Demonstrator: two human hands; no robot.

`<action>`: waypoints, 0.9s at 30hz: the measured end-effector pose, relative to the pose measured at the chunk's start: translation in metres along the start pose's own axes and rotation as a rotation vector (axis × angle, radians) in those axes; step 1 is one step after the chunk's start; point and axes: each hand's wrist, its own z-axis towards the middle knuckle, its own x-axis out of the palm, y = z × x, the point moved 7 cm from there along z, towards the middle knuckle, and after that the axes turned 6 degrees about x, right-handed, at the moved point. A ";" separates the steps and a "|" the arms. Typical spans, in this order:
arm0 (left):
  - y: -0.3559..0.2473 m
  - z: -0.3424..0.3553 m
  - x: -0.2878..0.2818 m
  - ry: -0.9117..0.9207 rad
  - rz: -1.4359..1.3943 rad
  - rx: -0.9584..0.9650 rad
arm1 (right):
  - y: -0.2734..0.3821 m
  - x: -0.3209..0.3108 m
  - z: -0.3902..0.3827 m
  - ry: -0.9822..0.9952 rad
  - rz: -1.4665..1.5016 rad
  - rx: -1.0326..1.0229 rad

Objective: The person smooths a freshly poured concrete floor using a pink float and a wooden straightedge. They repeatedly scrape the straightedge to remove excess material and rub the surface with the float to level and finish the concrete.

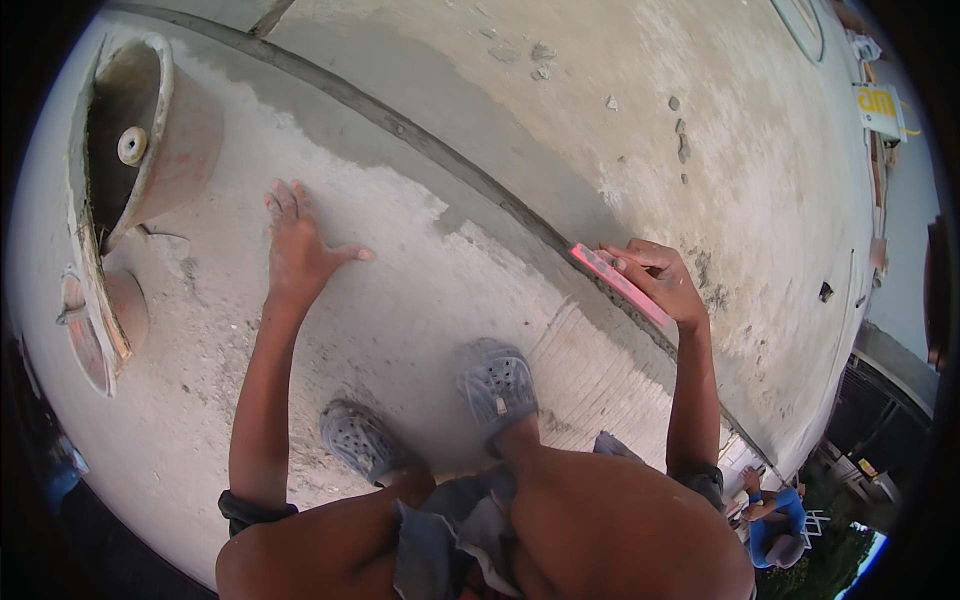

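My right hand (660,280) grips a pink, straight-edged float (622,285), smeared with grey on its upper side. The float lies along the dark groove (450,158) where the rough floor meets the smoother grey surface. My left hand (300,250) is held out over the pale concrete floor with fingers and thumb spread, holding nothing. Damp-looking grey mortar (360,130) borders the groove on both sides. Below my hands, my feet are in grey clogs (497,385).
A large mortar-stained tub (190,140) stands at the upper left, with a wooden board (112,315) across its side and a smaller bucket (122,310) nearby. Crumbs of mortar (683,140) dot the far surface. At lower right another person (785,520) in blue is seen.
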 end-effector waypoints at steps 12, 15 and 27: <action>0.009 0.003 0.010 -0.008 0.036 0.025 | -0.046 -0.011 -0.022 0.063 -0.074 0.103; 0.007 0.003 0.007 -0.009 0.021 0.019 | -0.067 -0.028 -0.045 0.096 -0.015 0.157; 0.005 0.004 0.008 -0.007 0.000 0.018 | 0.011 0.016 0.025 0.016 -0.016 -0.068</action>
